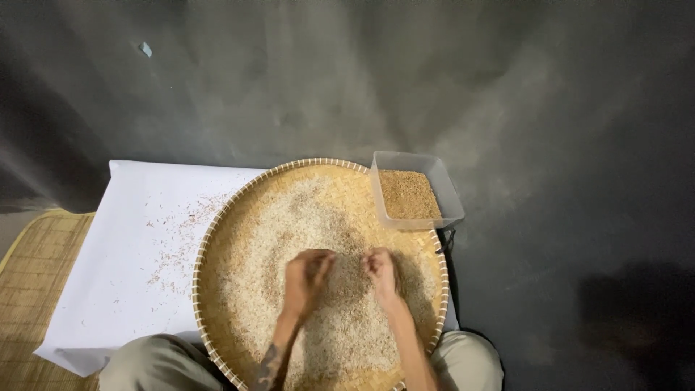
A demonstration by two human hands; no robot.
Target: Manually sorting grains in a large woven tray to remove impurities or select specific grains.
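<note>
Rice [289, 217] covers the round woven tray [206, 250]; left hand [308, 274] and right hand [381, 269] rest mid-tray, each grip loosely cupped over grain. Sorting seemingly goes best with light, shallow strokes, clear of the tray's rim.

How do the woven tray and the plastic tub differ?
The tray is round, woven and wide; the tub is rectangular, clear plastic and much smaller. The tray holds pale grain, with both hands in it; the tub holds browner grain, untouched. Both are open-topped and sit side by side.
</note>
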